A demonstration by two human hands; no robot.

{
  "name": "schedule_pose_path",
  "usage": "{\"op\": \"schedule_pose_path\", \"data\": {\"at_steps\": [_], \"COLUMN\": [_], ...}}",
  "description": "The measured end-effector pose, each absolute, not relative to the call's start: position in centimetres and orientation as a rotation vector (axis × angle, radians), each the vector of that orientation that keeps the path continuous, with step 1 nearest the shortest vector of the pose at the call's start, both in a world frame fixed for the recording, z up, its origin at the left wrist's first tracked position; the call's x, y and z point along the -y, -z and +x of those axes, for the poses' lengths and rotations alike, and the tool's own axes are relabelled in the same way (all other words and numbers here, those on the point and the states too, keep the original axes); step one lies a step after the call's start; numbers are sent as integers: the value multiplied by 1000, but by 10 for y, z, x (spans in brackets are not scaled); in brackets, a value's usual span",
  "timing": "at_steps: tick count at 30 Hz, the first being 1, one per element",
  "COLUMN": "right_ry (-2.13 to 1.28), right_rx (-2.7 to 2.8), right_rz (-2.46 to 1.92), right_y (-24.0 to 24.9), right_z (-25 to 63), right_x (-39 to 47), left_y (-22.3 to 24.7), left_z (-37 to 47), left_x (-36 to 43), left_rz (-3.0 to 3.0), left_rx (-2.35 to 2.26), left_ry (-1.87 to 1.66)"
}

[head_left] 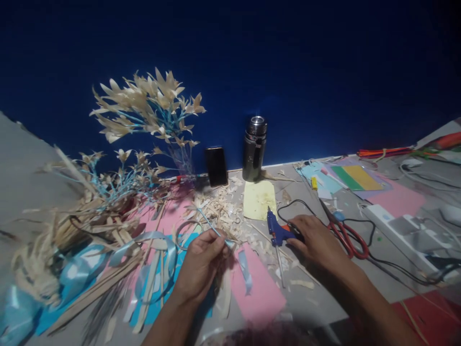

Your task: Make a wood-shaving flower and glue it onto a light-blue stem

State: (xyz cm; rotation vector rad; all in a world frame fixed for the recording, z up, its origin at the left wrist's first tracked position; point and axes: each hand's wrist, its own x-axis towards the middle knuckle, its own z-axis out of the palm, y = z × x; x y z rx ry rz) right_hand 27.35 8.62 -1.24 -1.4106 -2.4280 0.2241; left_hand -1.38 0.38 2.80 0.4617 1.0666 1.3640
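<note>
My left hand (205, 257) pinches a thin stem wrapped in light blue ribbon (208, 220) between thumb and fingers. A loose ribbon tail (245, 270) hangs or lies below it, over pink paper (257, 293). At the right, my right hand (317, 240) has its fingers closed at the handle of a blue glue gun (275, 229). The gun's nozzle points away, toward a pale yellow sheet (259, 198). A glue stick (280, 266) sticks out at its near end. The palm side of my right hand is hidden.
Pale shavings (219, 211) cover the middle. A flask (254, 151) and a phone (216, 166) stand by the wall. Ribbon-stemmed flowers (151, 103) fill a clear vase at left. Red-handled scissors (349, 235), cables and a power strip (399, 230) lie at right.
</note>
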Motion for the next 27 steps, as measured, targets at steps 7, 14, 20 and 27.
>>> {"op": "schedule_pose_path", "data": {"at_steps": [7, 14, 20, 27], "right_ry": [-290, -1154, -1879, -1687], "right_rx": [2563, 1863, 1220, 1152], "right_rz": [-1397, -1146, -1069, -1137], "right_y": [19, -20, -23, -12], "right_z": [272, 226, 182, 173], "right_x": [-95, -68, -61, -52], "left_y": [-19, -20, -12, -10], "left_z": [-11, 8, 18, 14], "left_x": [-19, -30, -31, -30], "left_rz": [345, 430, 525, 521], "left_rx": [-1019, -1059, -1082, -973], "left_ry": [-1223, -1274, -1226, -1175]}}
